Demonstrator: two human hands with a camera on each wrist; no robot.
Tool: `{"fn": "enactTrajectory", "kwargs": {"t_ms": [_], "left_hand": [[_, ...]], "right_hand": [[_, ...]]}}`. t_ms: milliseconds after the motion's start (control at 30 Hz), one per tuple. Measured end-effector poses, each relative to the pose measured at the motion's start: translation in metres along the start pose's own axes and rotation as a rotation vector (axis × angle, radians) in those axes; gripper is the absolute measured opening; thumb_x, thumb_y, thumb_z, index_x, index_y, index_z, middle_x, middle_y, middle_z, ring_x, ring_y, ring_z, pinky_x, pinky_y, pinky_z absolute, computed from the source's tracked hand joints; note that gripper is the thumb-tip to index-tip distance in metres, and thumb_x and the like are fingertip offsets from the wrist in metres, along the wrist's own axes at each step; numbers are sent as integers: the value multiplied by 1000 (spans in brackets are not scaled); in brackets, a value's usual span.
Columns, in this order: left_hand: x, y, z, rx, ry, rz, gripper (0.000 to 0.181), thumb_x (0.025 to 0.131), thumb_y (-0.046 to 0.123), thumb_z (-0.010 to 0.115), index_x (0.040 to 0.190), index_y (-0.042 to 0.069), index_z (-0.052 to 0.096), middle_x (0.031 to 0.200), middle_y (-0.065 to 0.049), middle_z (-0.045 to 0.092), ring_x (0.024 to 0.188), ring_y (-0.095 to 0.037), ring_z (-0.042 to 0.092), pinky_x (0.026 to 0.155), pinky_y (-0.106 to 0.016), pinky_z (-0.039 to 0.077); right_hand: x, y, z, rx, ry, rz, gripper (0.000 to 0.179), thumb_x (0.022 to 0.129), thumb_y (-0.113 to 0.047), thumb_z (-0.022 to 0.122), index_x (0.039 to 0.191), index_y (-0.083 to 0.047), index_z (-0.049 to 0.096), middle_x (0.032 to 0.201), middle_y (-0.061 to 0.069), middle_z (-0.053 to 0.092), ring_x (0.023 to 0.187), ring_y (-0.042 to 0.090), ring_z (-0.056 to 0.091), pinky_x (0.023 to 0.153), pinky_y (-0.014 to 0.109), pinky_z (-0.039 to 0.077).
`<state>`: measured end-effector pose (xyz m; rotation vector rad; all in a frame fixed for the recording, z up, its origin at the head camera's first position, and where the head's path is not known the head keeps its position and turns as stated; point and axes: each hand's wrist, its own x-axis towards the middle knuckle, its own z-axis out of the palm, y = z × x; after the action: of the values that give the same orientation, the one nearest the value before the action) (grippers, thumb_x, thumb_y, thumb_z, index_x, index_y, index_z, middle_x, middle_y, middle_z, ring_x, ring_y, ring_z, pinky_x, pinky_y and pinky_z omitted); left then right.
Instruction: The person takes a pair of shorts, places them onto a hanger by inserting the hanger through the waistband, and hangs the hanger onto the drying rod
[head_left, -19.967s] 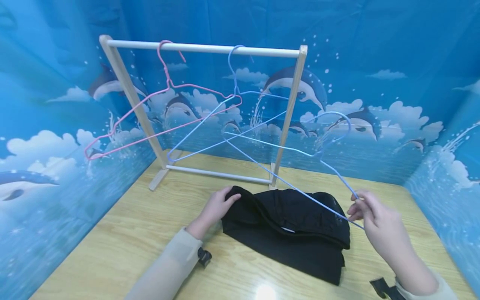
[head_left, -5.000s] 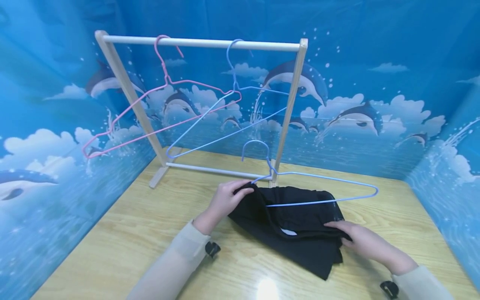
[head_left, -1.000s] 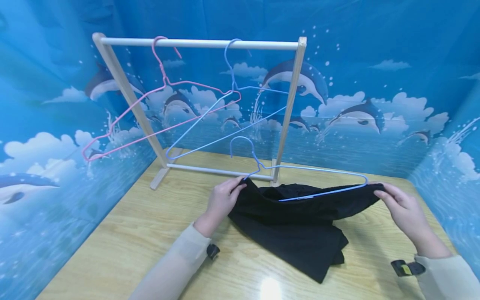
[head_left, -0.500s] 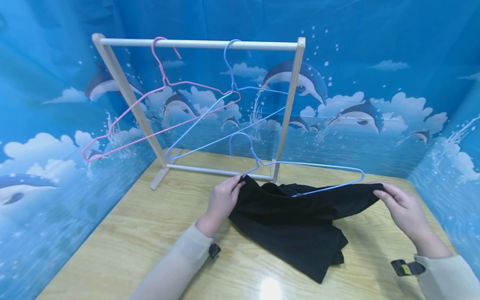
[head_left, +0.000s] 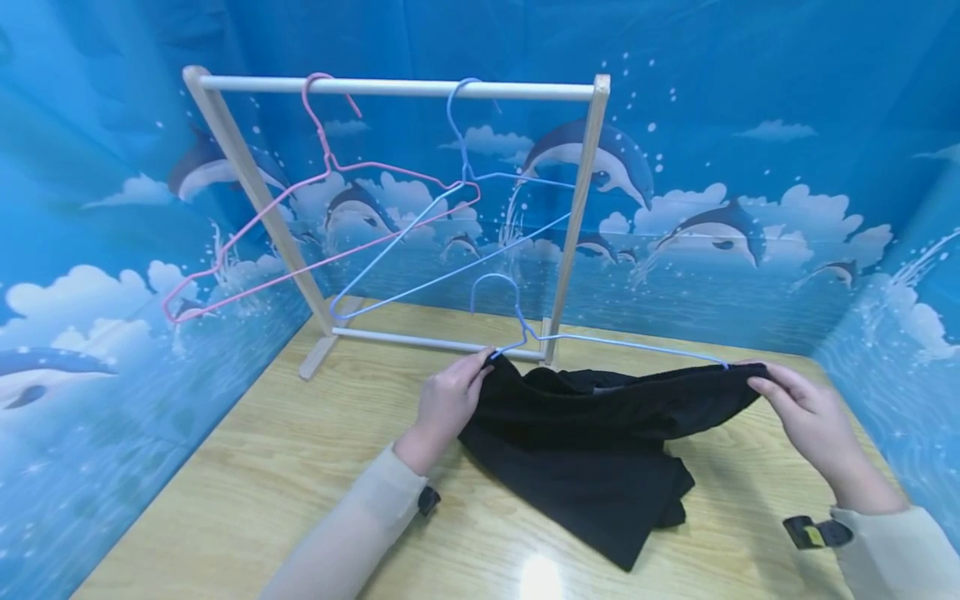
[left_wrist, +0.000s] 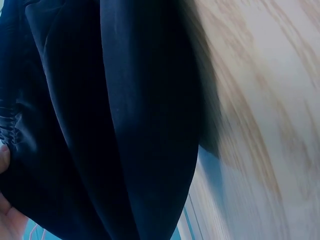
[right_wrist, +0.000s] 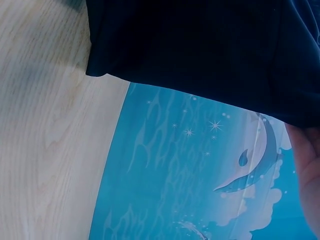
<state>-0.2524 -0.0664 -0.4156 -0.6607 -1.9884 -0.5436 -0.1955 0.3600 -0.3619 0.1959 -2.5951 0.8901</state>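
Note:
A black garment (head_left: 570,450) with a gathered waistband, its exact kind unclear, is stretched between the two hands, its lower part lying on the table. My left hand (head_left: 448,398) pinches its left top corner; whether the fingers also grip the hanger there is hidden. At the opposite corner, my right hand (head_left: 813,421) pinches the waistband between thumb and fingers. A blue wire hanger (head_left: 630,343) has both shoulder ends down in the garment's opening, its bottom bar out of sight. Its hook stands up behind the cloth. In the left wrist view, dark folds (left_wrist: 150,115) fill much of the picture.
Behind stands a drying rack (head_left: 405,87) with wooden posts and a white bar. A pink hanger (head_left: 330,171) and another blue hanger (head_left: 397,237) hang on it. Dolphin-printed blue sheets (head_left: 750,167) surround the wooden table (head_left: 300,467).
Five seconds ago the hanger's right end stuck out over the garment. The right hand has since drawn the waistband out to the right, and that end has dropped into the opening.

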Motion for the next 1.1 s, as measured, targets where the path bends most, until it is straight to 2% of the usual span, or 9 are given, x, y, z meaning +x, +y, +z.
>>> {"fn": "enactTrajectory", "kwargs": {"t_ms": [67, 100, 233, 467, 533, 600, 833, 1000, 1100], "left_hand": [[0, 0, -1, -4, -5, 5, 29, 80, 5, 76, 109, 3, 71, 98, -11, 75, 85, -23, 73, 71, -32, 59], [1, 0, -1, -8, -6, 8, 29, 80, 5, 76, 109, 3, 71, 98, -12, 75, 85, -23, 73, 71, -32, 59], [2, 0, -2, -19, -7, 19, 29, 80, 4, 76, 109, 3, 71, 98, -12, 75, 85, -24, 73, 71, -32, 59], [3, 0, -1, -6, -11, 31, 30, 81, 5, 76, 110, 3, 71, 99, -11, 75, 85, -23, 73, 69, -31, 59], [3, 0, -1, -4, -9, 33, 30, 81, 6, 76, 110, 3, 71, 99, -11, 75, 84, -22, 73, 69, -31, 59], [3, 1, -1, -4, -6, 32, 30, 81, 6, 76, 110, 4, 71, 98, -11, 75, 84, -23, 73, 68, -31, 59], [3, 0, 0, -11, -9, 31, 30, 81, 6, 76, 110, 3, 70, 98, -11, 74, 84, -23, 73, 69, -31, 59], [3, 2, -1, -6, -20, 34, 30, 81, 6, 75, 111, 4, 70, 99, -11, 75, 84, -22, 73, 69, -30, 59], [3, 2, -1, -3, -24, 29, 29, 82, 6, 74, 111, 4, 70, 99, -11, 75, 84, -22, 73, 70, -31, 59]], "right_hand": [[1, 1, -1, 15, 8, -9, 40, 101, -20, 51, 127, 9, 56, 113, -22, 61, 80, -20, 41, 64, 7, 33], [2, 1, -1, 23, 10, -15, 39, 100, -20, 52, 126, 9, 57, 110, -33, 54, 85, -25, 39, 67, 5, 33], [4, 0, -4, 41, -12, -41, 40, 101, -22, 50, 129, 6, 57, 104, -50, 38, 95, -32, 32, 69, 4, 33], [10, -6, -9, 7, -27, -59, 38, 102, -23, 49, 130, 1, 58, 116, -34, 51, 98, -32, 31, 77, 10, 37], [12, -10, -10, 14, -19, -79, 35, 102, -22, 49, 128, 0, 59, 114, -37, 52, 98, -32, 32, 78, 8, 36], [14, -14, -12, 17, -6, -104, 33, 102, -20, 50, 125, 0, 61, 105, -49, 41, 98, -32, 34, 72, 2, 31], [21, -23, -18, -18, -14, -148, 32, 102, -19, 50, 124, 1, 61, 105, -51, 36, 91, -29, 37, 65, 10, 33], [27, -29, -22, -42, -14, -170, 30, 101, -19, 51, 125, -6, 64, 113, -40, 48, 89, -28, 37, 67, 9, 33], [30, -36, -24, -54, -25, -187, 31, 102, -17, 49, 125, -2, 62, 121, -10, 64, 84, -25, 38, 64, 9, 32]]}}
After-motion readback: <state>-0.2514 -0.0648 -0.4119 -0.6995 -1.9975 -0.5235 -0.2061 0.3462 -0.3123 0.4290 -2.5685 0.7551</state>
